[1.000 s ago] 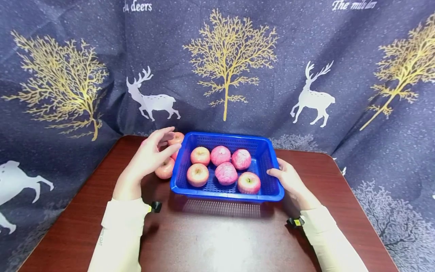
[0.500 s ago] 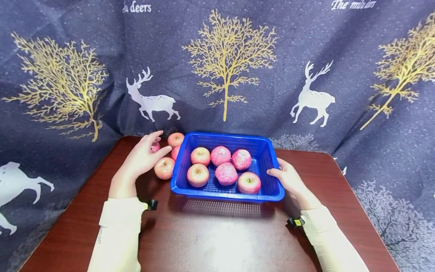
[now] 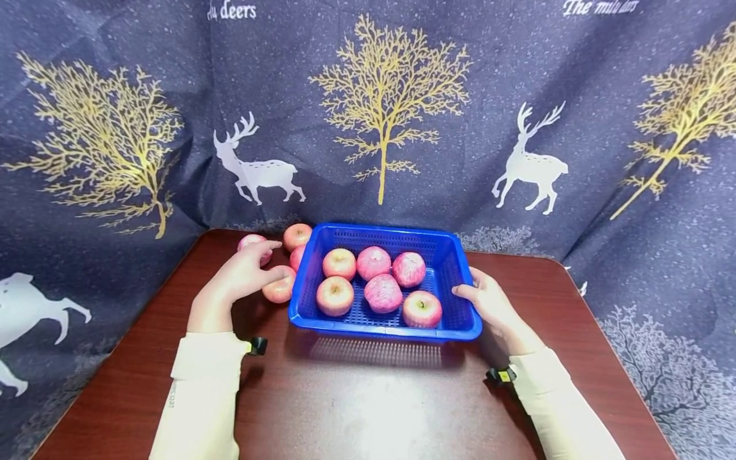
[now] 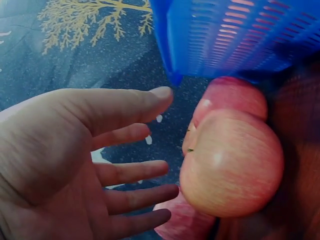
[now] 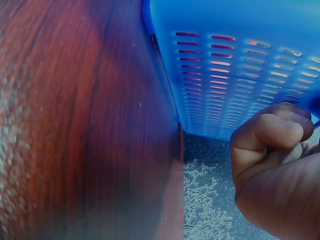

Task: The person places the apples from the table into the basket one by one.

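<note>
A blue plastic basket (image 3: pixel 385 333) holds several red and yellow apples (image 3: pixel 383 293) in two rough rows. My right hand (image 3: pixel 489 308) grips its right rim, thumb over the top; in the right wrist view the curled fingers (image 5: pixel 272 135) show beside the slotted wall. To the left of the basket several more apples lie on the table. Over them hovers my left hand (image 3: pixel 238 275), fingers spread and holding nothing. In the left wrist view a large apple (image 4: pixel 232 162) sits just beyond the fingertips. A pink apple (image 3: pixel 252 241) is partly hidden behind that hand.
A brown wooden table (image 3: pixel 368 402) bears everything. Dark blue cloth (image 3: pixel 345 160) printed with trees and deer hangs right behind the table's back edge. A second apple (image 3: pixel 297 236) stands at the basket's back left corner.
My left hand has drawn back left from beside the basket's rim, then lowered toward the loose apples. The right hand and the basket have stayed put.
</note>
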Demonstrator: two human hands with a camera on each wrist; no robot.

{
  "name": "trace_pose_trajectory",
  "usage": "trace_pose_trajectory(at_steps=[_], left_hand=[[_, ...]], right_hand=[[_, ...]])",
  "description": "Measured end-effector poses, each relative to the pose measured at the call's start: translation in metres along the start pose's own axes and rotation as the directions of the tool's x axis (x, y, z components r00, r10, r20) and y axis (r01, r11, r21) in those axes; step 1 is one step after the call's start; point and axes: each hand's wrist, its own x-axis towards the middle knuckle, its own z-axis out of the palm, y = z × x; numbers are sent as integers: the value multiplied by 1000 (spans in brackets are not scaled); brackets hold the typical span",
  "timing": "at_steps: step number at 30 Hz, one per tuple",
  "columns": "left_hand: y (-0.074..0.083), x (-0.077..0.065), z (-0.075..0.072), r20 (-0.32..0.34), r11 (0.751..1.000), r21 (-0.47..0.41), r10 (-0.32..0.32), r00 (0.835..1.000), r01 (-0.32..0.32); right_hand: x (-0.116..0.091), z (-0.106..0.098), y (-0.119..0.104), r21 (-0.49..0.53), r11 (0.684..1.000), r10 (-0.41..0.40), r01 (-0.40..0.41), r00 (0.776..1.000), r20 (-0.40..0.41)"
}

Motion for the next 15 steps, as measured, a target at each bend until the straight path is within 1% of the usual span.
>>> trace_pose_trajectory(at_steps=[5,7,11,15], left_hand=[[-3,-1,4,59,1000,9,9,998,-10],[-3,0,6,73,1000,-2,13,997,-13],[-5,2,13,100,1000,-8,-6,995,7],[-7,4,20,111,1000,0,-8,994,8]], right_hand=[[0,1,-1,-2,1000,-2,2,1000,-3],[0,1,-1,0,1000,-1,1,1000,-3],[0,0,-1,-2,1000,3,-3,1000,-2],[-1,0,-1,-4,1000,4,-4,1000,-4]])
